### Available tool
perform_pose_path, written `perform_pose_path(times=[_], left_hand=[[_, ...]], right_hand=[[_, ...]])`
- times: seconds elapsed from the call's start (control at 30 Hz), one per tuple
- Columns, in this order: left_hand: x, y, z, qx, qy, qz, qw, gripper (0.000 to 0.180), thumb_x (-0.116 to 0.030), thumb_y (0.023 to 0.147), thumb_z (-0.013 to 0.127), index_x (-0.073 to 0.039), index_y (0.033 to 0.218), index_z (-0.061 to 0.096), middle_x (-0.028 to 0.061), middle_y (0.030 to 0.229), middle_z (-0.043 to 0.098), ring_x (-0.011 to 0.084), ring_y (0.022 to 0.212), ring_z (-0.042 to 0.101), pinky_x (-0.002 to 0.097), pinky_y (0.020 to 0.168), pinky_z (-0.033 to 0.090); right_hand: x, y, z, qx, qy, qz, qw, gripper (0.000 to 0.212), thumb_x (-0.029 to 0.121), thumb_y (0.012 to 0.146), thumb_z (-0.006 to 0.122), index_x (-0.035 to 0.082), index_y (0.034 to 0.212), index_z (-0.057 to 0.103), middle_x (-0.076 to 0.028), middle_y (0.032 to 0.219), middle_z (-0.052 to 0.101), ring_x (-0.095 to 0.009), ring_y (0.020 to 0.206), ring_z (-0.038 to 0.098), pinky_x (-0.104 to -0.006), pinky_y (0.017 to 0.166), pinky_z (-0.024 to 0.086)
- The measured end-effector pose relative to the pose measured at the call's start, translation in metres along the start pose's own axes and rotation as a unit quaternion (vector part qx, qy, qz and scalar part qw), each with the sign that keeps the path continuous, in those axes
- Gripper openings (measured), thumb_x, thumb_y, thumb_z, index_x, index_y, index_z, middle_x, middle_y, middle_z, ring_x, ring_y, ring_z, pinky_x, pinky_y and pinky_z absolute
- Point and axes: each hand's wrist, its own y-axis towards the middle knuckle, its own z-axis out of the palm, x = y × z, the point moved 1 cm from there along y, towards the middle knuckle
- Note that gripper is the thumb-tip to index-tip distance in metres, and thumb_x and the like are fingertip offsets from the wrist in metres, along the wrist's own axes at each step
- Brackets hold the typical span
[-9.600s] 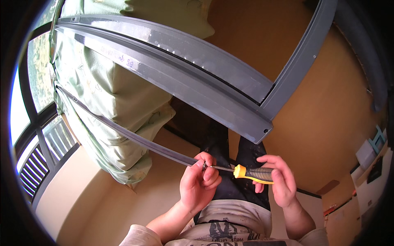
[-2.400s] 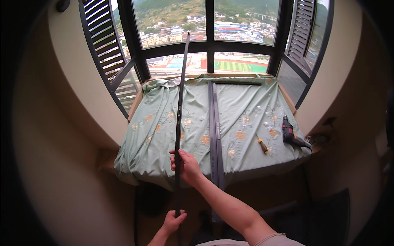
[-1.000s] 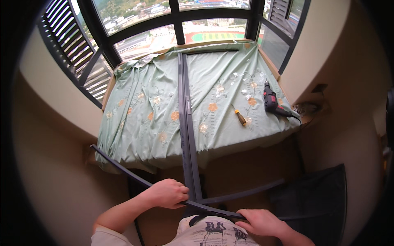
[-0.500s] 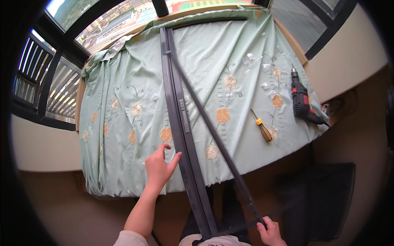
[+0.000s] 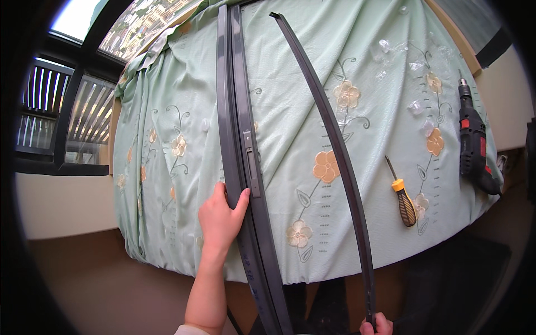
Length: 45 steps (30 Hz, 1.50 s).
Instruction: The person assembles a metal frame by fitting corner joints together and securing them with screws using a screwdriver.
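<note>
A long dark grey metal window-frame profile [image 5: 227, 111] lies lengthwise over the cloth, its near end reaching toward my body. Set into its right rail is a narrow latch plate [image 5: 252, 167]. My left hand [image 5: 221, 219] grips the profile's left side, thumb across the top and fingers curled at the edge, partly hidden. At the lower edge, my right hand [image 5: 381, 325] holds the near end of a thin dark bar [image 5: 336, 137]. That bar slants up and leftward, bowed by the lens, apart from the profile. Its far end shows a small cut tip.
A pale green flowered cloth [image 5: 167, 223] covers the work surface. Right of the bar lie a screwdriver [image 5: 404, 204] with a yellow-and-black handle and a black-and-red power drill [image 5: 473, 139]. Clear plastic scraps [image 5: 416, 107] are scattered at the far right. Windows [image 5: 89, 114] stand behind and left.
The thin bar's far end has swung right, off the profile. My left hand has closed from a loose open pose onto the profile. The view has moved closer.
</note>
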Motion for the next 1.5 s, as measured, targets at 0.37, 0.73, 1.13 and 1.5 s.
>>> perform_pose_path(times=[0.37,0.73,1.13,1.5], left_hand=[[-0.007,0.023,-0.003,-0.008,-0.008,-0.013,1.0,0.047,-0.046,0.085,0.063,0.0,0.076,0.069,0.0196,0.064,0.064,0.0399,0.065,0.064,0.0464,0.06,0.049],[0.054,0.018,-0.031,-0.046,-0.016,-0.021,0.999,0.046,-0.047,0.081,0.065,-0.002,0.076,0.071,0.0205,0.067,0.066,0.0402,0.068,0.065,0.0481,0.062,0.051],[0.242,0.055,-0.086,-0.039,-0.007,-0.034,0.999,0.047,-0.049,0.081,0.064,-0.003,0.081,0.073,0.0212,0.072,0.067,0.0402,0.072,0.066,0.0499,0.065,0.051],[0.371,0.069,-0.099,-0.065,0.021,-0.028,0.997,0.048,-0.046,0.082,0.065,0.001,0.075,0.069,0.0232,0.072,0.066,0.042,0.072,0.065,0.0511,0.067,0.051]], right_hand=[[0.021,0.001,0.0,0.017,0.062,0.019,0.998,0.012,0.009,0.097,0.055,0.002,0.088,0.053,-0.005,0.061,0.053,-0.012,0.053,0.05,-0.029,0.049,0.039],[0.044,-0.012,0.029,-0.056,-0.017,-0.094,0.994,0.013,0.012,0.095,0.059,0.001,0.095,0.054,-0.014,0.065,0.055,-0.023,0.055,0.055,-0.0359,0.052,0.043],[0.085,-0.048,0.119,-0.162,-0.064,-0.134,0.975,0.011,0.013,0.096,0.058,0.003,0.094,0.055,-0.013,0.066,0.055,-0.026,0.056,0.056,-0.0358,0.053,0.043],[0.079,-0.036,0.132,-0.163,-0.049,-0.101,0.98,0.009,0.013,0.098,0.055,0.006,0.093,0.056,0.0,0.066,0.055,-0.009,0.056,0.052,-0.0248,0.049,0.04]])
